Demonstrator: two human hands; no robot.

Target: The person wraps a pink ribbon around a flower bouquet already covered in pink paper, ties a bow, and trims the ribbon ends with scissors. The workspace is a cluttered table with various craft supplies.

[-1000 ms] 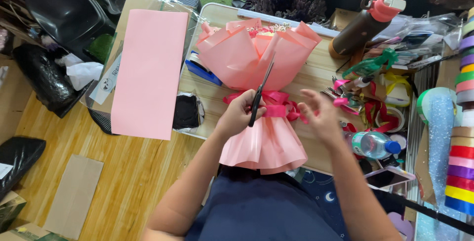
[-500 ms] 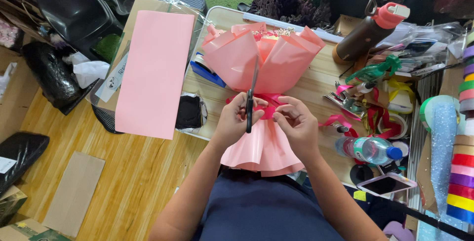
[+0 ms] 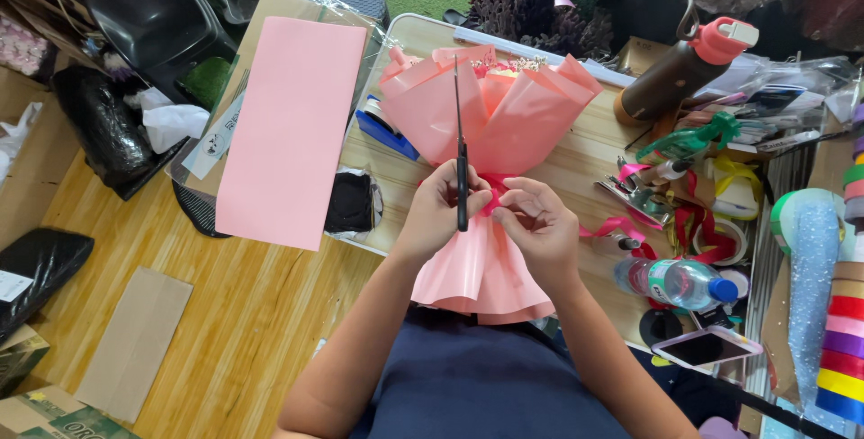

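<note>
Both forearms reach forward from the bottom of the view and meet over the waist of the bouquet [image 3: 490, 124]. The left hand [image 3: 443, 208] is curled shut around the scissors [image 3: 461, 165], whose black handles sit in its grip while the blades, pressed together, point straight up in front of the pink wrap. The right hand [image 3: 538, 223] is just beside it, fingers bent inward and pinching the ribbon [image 3: 492, 194] tied at the bouquet's neck; the 2 hands nearly touch.

The bouquet lies on the wooden bench [image 3: 576, 165], its wide top away from the person and its flared pink skirt hanging over the near edge toward the lap. To the right lie loose ribbons, a stapler [image 3: 634, 192], a water bottle [image 3: 677, 281], a phone [image 3: 706, 346] and a brown flask [image 3: 679, 75] with a pink cap. A pink sheet [image 3: 288, 129] rests on a board to the left, above a wood floor with black bags and cardboard
</note>
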